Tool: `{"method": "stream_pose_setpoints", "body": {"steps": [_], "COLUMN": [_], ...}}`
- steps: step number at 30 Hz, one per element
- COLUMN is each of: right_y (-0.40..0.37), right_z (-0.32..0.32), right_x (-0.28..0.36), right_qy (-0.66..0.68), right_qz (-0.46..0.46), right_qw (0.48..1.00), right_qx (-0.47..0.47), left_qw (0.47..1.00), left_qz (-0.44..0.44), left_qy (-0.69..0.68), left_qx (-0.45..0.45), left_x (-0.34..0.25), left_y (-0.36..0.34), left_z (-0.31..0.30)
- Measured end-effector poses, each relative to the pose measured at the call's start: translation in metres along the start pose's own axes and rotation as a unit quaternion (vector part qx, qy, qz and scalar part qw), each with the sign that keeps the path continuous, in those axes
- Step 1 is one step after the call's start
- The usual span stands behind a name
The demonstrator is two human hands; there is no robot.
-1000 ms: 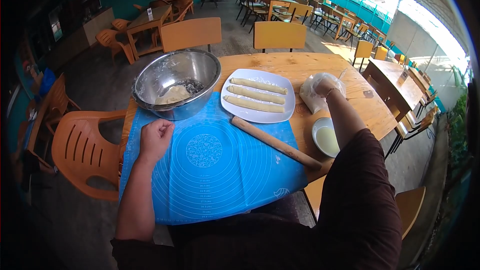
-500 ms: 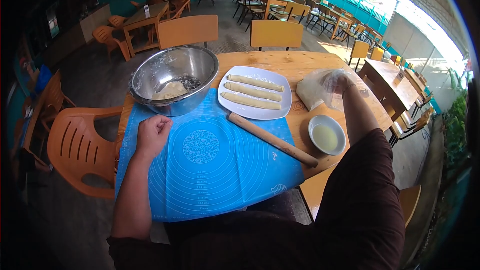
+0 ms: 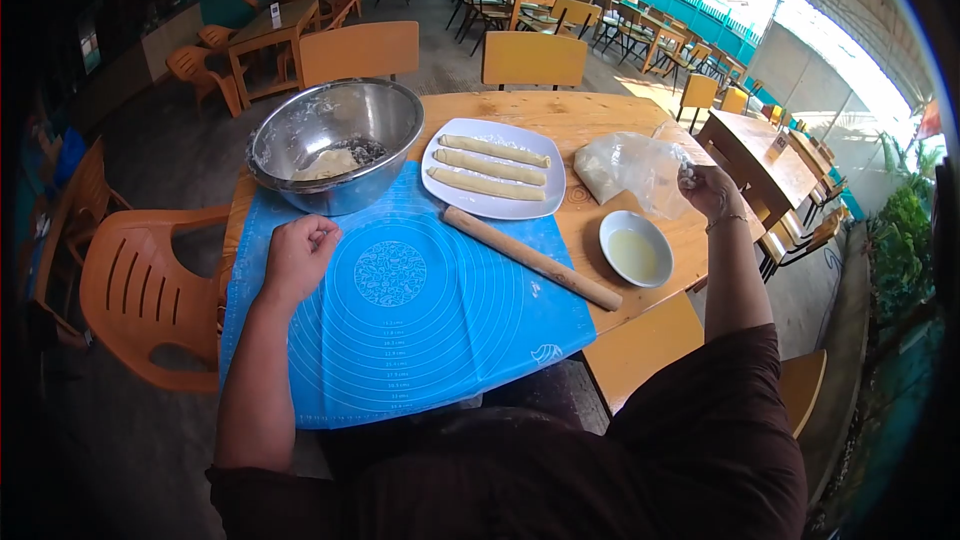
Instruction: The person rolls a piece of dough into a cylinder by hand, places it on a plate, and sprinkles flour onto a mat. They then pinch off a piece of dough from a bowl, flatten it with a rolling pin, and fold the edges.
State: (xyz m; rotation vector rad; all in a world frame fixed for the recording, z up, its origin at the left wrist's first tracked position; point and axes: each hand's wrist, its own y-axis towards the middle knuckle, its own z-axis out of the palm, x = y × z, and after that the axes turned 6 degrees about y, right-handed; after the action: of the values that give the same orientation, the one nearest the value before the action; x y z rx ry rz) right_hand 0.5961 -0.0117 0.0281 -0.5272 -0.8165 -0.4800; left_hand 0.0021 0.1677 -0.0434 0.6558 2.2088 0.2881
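Observation:
Over the upper left part of the blue mat (image 3: 400,370), my left hand (image 3: 302,255) is closed in a loose curl, just below the steel bowl (image 3: 350,185), which has dough (image 3: 328,163) in it. My right hand (image 3: 712,190) is closed beside the mouth of a clear plastic bag (image 3: 635,170) of pale powder; something whitish shows at its fingertips, too small to make out. A white plate (image 3: 480,208) bears three dough strips (image 3: 490,166). The wooden rolling pin (image 3: 530,258) lies slanted across the mat's right side, near a small bowl of yellowish liquid (image 3: 636,253).
The wooden table (image 3: 590,112) has an orange plastic chair (image 3: 150,290) at its left and two chair backs (image 3: 534,59) behind it. A wooden seat (image 3: 645,345) is at the near right edge. Another table (image 3: 755,165) stands to the right.
My right hand has come out of the plastic bag and moved to its right and down. The bag lies flatter. My left hand stays over the mat. The view has shifted slightly.

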Motion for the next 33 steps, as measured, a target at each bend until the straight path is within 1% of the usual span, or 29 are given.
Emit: {"method": "stream_pose_setpoints", "body": {"steps": [1, 5, 7, 8, 10, 11, 12, 13, 14, 16, 17, 18, 19, 20, 21, 22, 24, 25, 26, 27, 28, 29, 31, 32, 33], "right_y": [-0.014, -0.027, -0.033, -0.032, -0.061, -0.068, -0.080, -0.093, -0.104, -0.116, -0.130, -0.110, -0.131, -0.128, -0.127, -0.148, -0.145, -0.151, -0.160, -0.163, -0.166, -0.167, -0.172, -0.166, -0.154], "right_z": [0.010, -0.006, -0.012, -0.013, 0.023, 0.038, 0.059, 0.083, 0.105, 0.142, 0.163, 0.160, 0.179, 0.184, 0.188, 0.200, 0.200, 0.203, 0.205, 0.201, 0.200, 0.202, 0.211, 0.217, 0.224], "right_x": [-0.002, 0.000, 0.006, 0.010, 0.010, 0.006, -0.001, -0.009, -0.020, -0.047, -0.068, -0.086, -0.111, -0.140, -0.167, -0.190, -0.244, -0.261, -0.267, -0.285, -0.301, -0.308, -0.314, -0.318, -0.323], "right_qy": [0.022, 0.012, 0.026, 0.024, 0.015, -0.036, -0.039, -0.092, -0.144, -0.163, -0.193, -0.197, -0.210, -0.221, -0.199, -0.200, -0.305, -0.458, -0.542, -0.599, -0.642, -0.641, -0.751, -0.751, -0.760], "right_qz": [-0.027, -0.064, -0.026, -0.024, -0.028, -0.050, -0.041, -0.032, -0.022, 0.055, 0.060, 0.117, 0.121, 0.160, 0.194, 0.141, 0.040, -0.054, -0.133, -0.247, -0.355, -0.353, -0.316, -0.314, -0.298], "right_qw": [0.999, 0.997, 0.997, 0.998, 0.998, 0.996, 0.996, 0.988, 0.975, 0.948, 0.942, 0.895, 0.904, 0.903, 0.898, 0.911, 0.905, 0.833, 0.741, 0.652, 0.546, 0.548, 0.459, 0.460, 0.473], "right_qx": [-0.041, -0.042, 0.061, 0.062, 0.046, 0.067, 0.071, 0.117, 0.165, 0.268, 0.268, 0.382, 0.353, 0.333, 0.341, 0.333, 0.294, 0.306, 0.374, 0.394, 0.404, 0.405, 0.354, 0.354, 0.332], "left_qw": [1.000, 1.000, 1.000, 1.000, 1.000, 1.000, 1.000, 1.000, 1.000, 1.000, 1.000, 1.000, 0.999, 0.999, 0.999, 0.998, 0.997, 0.997, 0.997, 0.995, 0.991, 0.991, 0.991, 0.991, 0.989], "left_qz": [-0.007, -0.011, -0.012, -0.010, -0.012, -0.012, -0.021, -0.014, -0.007, -0.017, -0.019, -0.019, -0.028, -0.033, -0.038, -0.042, -0.048, -0.052, -0.053, -0.054, -0.054, -0.056, -0.056, -0.056, -0.056], "left_qy": [0.000, -0.001, 0.005, 0.011, 0.008, 0.006, 0.008, 0.010, 0.011, 0.019, 0.013, 0.008, 0.013, 0.016, 0.033, 0.048, 0.050, 0.049, 0.050, 0.077, 0.103, 0.103, 0.106, 0.106, 0.119], "left_qx": [0.004, 0.001, -0.002, -0.001, 0.007, 0.013, 0.012, 0.007, 0.001, -0.003, -0.007, -0.010, -0.008, -0.009, -0.003, 0.004, 0.013, 0.022, 0.022, 0.041, 0.060, 0.062, 0.066, 0.068, 0.070], "left_x": [-0.002, -0.003, -0.003, -0.004, -0.007, -0.008, -0.007, -0.007, -0.007, -0.011, -0.011, -0.011, -0.011, -0.012, -0.012, -0.012, -0.010, -0.008, -0.008, -0.007, -0.006, -0.006, -0.005, -0.003, 0.000], "left_y": [0.000, -0.001, -0.002, -0.002, -0.001, -0.002, -0.002, -0.002, -0.002, -0.002, -0.001, 0.000, 0.000, 0.001, 0.002, 0.002, 0.002, 0.002, 0.002, 0.001, 0.000, -0.001, -0.001, -0.002, -0.002], "left_z": [-0.001, -0.003, -0.003, -0.002, -0.002, -0.002, -0.002, -0.001, -0.002, -0.006, -0.007, -0.008, -0.009, -0.011, -0.013, -0.014, -0.013, -0.012, -0.012, -0.011, -0.010, -0.009, -0.009, -0.009, -0.008]}}
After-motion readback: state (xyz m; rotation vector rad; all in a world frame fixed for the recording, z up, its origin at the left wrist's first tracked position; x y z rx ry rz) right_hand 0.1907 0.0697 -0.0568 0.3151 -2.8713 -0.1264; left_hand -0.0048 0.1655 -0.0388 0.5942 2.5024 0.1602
